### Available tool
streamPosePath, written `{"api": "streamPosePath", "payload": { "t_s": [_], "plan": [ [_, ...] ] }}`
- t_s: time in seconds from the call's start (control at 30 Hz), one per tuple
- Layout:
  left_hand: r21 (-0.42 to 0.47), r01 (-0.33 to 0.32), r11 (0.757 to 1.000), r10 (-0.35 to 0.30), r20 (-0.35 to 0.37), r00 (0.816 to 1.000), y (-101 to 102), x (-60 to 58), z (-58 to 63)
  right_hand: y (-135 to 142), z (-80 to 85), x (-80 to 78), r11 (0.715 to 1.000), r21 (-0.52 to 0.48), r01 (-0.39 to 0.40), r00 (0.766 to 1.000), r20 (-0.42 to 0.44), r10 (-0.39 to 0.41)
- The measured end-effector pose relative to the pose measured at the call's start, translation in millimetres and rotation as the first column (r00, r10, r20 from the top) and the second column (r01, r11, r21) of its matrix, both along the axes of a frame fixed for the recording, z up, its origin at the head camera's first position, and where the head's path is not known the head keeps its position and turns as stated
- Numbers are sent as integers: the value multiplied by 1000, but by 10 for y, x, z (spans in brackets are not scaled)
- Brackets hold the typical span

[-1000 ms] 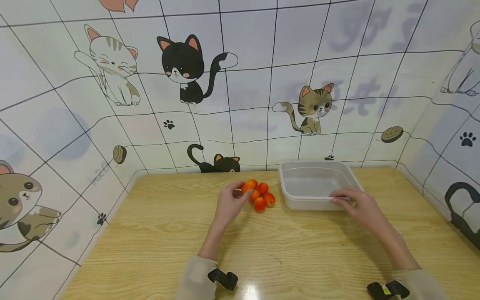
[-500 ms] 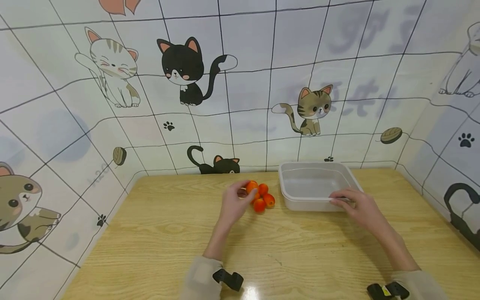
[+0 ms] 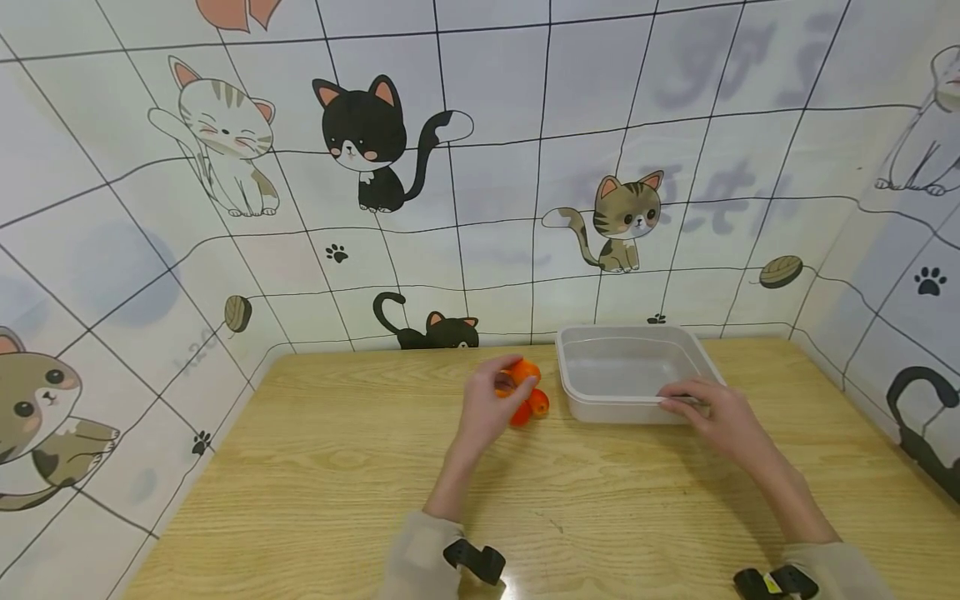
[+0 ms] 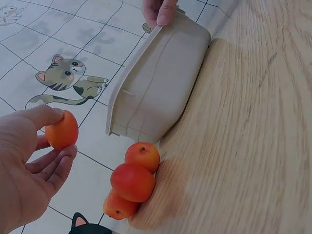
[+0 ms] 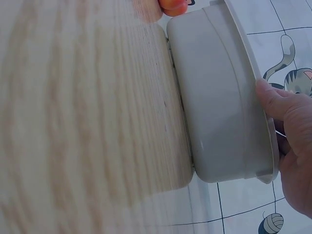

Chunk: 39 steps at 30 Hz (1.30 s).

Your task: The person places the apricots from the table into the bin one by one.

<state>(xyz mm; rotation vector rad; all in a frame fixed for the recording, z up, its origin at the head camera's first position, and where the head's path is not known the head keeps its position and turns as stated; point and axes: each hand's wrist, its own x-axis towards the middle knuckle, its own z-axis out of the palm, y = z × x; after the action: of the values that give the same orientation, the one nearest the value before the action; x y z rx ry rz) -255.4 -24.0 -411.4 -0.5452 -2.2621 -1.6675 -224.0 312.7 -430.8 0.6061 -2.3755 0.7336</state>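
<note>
My left hand (image 3: 483, 410) pinches a small orange-red tomato (image 4: 64, 130) between thumb and fingertips, raised off the table in the left wrist view. Beneath and beside it lie several more tomatoes (image 4: 132, 182) in a cluster, partly hidden by the hand in the head view. To their right stands an open rectangular whitish plastic container (image 3: 615, 410), upright on the table, with nothing visible in it. Thumb and fingers of my right hand (image 5: 298, 134) grip its near right rim.
The wooden table (image 3: 315, 467) meets a wall covering (image 3: 495, 192) printed with cats and grid lines at the back and sides. Black devices (image 3: 474, 561) are strapped at both wrists, over light sleeves.
My left hand has moved right and lifted a tomato from the left of the cluster, bringing it nearer the container. The right hand stays on the rim.
</note>
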Motion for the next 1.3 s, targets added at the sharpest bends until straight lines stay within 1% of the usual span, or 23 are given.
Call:
{"api": "streamPosePath", "payload": {
  "t_s": [0.17, 0.37, 0.5, 0.7, 0.83, 0.97, 1.17, 1.3],
  "plan": [
    [-3, 0, 1000, 0, 4, 1000, 102, 22, 23, 5, -9, 2, 1000, -1, -3, 1000, 0, 3],
    [14, 32, 999, -32, -2, 999, 223, 36, 38, 2, 0, 12, 1000, -7, -5, 1000, 9, 5],
    [15, 35, 999, -35, -5, 999, 280, 50, 41, 3, 3, 14, 1000, -11, -11, 1000, 6, 11],
    [27, 19, 999, -18, -22, 1000, 368, 59, 26, 9, 6, 16, 1000, -3, -5, 1000, 9, 5],
    [23, -12, 1000, 13, -37, 999, 436, 71, 33, 5, 20, 24, 1000, -2, 1, 1000, 15, -1],
    [15, -31, 999, 32, -38, 999, 495, 91, 47, 0, 31, 27, 1000, -4, -8, 1000, 14, 8],
    [46, -42, 998, 44, -32, 999, 576, 93, 41, -5, 32, 22, 1000, -6, -5, 1000, 17, 5],
    [65, -59, 996, 62, -43, 997, 619, 80, 9, -10, 34, 18, 1000, -8, -7, 1000, 16, 7]
  ]
}}
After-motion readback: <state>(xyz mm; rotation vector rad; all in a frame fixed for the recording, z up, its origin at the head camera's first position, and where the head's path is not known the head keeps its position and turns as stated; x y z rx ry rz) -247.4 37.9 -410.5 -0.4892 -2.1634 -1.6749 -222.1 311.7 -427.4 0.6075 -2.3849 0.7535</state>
